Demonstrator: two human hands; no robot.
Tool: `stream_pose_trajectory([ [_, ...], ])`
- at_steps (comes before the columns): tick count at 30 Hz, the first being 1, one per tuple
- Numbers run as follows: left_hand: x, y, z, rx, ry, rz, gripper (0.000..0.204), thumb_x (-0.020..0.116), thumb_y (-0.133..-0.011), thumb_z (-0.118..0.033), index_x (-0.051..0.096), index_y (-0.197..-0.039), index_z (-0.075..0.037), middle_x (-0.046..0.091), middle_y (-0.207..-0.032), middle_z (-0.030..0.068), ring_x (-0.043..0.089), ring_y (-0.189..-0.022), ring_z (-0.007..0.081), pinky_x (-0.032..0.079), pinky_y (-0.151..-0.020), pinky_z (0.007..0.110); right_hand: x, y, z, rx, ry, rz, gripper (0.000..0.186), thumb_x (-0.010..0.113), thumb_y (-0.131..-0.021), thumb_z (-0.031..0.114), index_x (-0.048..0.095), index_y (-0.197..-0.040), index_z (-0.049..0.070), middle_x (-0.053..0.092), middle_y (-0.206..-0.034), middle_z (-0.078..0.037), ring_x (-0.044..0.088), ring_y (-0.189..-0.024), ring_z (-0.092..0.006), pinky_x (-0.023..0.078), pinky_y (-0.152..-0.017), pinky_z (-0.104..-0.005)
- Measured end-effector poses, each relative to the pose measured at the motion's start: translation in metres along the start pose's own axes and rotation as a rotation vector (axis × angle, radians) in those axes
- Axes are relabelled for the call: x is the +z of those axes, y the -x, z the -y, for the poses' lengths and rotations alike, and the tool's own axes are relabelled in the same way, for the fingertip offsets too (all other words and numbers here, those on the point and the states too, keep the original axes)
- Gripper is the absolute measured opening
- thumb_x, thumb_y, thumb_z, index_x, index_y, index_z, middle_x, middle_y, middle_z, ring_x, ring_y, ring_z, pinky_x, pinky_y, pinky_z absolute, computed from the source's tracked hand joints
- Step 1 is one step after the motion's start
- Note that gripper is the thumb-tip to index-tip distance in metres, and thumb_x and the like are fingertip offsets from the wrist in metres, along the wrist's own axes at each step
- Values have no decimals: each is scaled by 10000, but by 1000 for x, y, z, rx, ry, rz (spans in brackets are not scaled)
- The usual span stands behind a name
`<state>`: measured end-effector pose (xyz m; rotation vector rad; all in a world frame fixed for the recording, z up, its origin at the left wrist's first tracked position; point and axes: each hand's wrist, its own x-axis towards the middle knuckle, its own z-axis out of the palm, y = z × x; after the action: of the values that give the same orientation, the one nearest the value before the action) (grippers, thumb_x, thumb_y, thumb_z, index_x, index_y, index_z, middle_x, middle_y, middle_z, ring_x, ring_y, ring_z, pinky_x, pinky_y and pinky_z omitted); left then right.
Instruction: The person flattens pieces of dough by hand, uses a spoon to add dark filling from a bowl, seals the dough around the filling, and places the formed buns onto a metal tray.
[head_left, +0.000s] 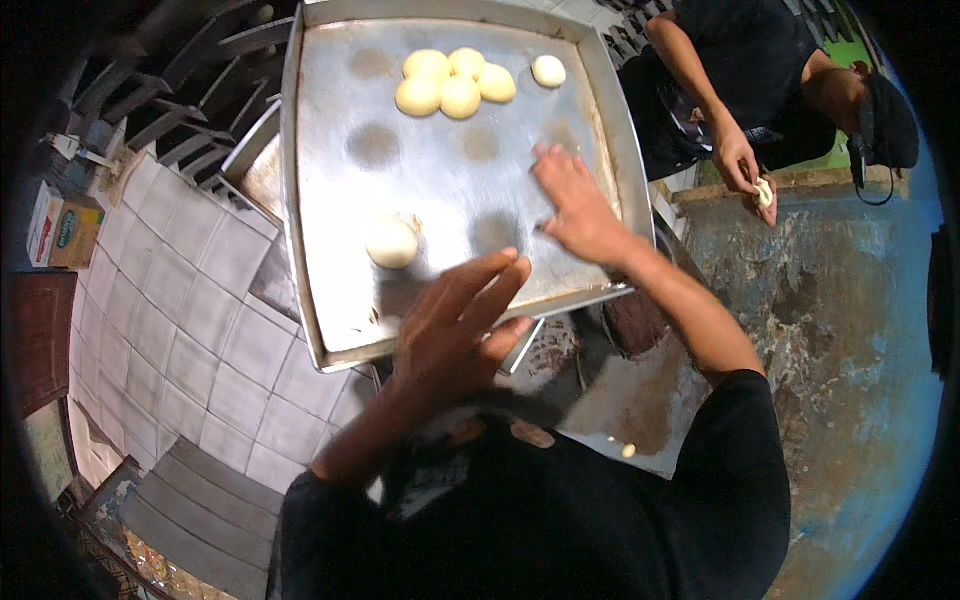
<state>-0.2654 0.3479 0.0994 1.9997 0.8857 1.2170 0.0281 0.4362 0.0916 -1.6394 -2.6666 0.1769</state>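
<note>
A large metal baking tray [335, 200] with raised rims lies in front of me. Several pale yellow dough balls [460, 97] are bunched together in its far half, and one dough ball [548, 71] sits apart to their right. Another dough ball [391, 241] rests near the tray's left front. My left hand [465, 320] is over the front rim, just right of that ball, its fingers stretched and apart with nothing in them. Slightly blurred, my right hand [580, 205] is over the right part of the tray, fingers spread, holding nothing; whether it touches the metal I cannot tell.
At the right, another person's hands [745, 170] hold a piece of dough [764, 192] above a worn blue-grey surface [800, 300]. White tiles [215, 300] lie left of the tray, with a cardboard box [70, 230] farther left. Dark slatted racks [190, 100] stand behind.
</note>
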Motion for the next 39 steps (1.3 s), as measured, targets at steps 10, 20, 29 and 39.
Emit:
stream_pose_trajectory([
  [10,3,-2,-18,52,-144,31,369,724,-880,-188,655,-1203,-22,691,-1126,149,686,-995,291,561,-839,394,14,-142,-47,425,-646,-434,421,621,-965,381,715,-1128,4,737,-980,-139,671,-874,-227,516,-792,-363],
  [20,44,19,-52,-206,310,-355,293,601,-1001,-114,620,-1249,40,686,-1127,161,684,-954,219,554,-783,321,-66,56,53,442,-718,-671,316,743,-881,271,743,-1025,-10,719,-784,-112,659,-700,-152,525,-677,-315],
  [29,217,108,-154,-323,618,33,391,428,-1091,-351,551,-851,-67,573,-778,0,534,-709,78,441,-626,262,15,341,176,516,-858,-915,296,765,-857,74,663,-1119,-19,688,-991,-92,658,-852,-173,532,-761,-299],
  [39,309,257,-173,-712,743,362,541,506,-1028,-446,513,-1384,-39,626,-918,42,574,-841,117,484,-703,279,101,512,204,807,-1269,-1252,301,684,-948,110,633,-1204,-38,716,-952,-78,656,-857,-115,531,-769,-273],
])
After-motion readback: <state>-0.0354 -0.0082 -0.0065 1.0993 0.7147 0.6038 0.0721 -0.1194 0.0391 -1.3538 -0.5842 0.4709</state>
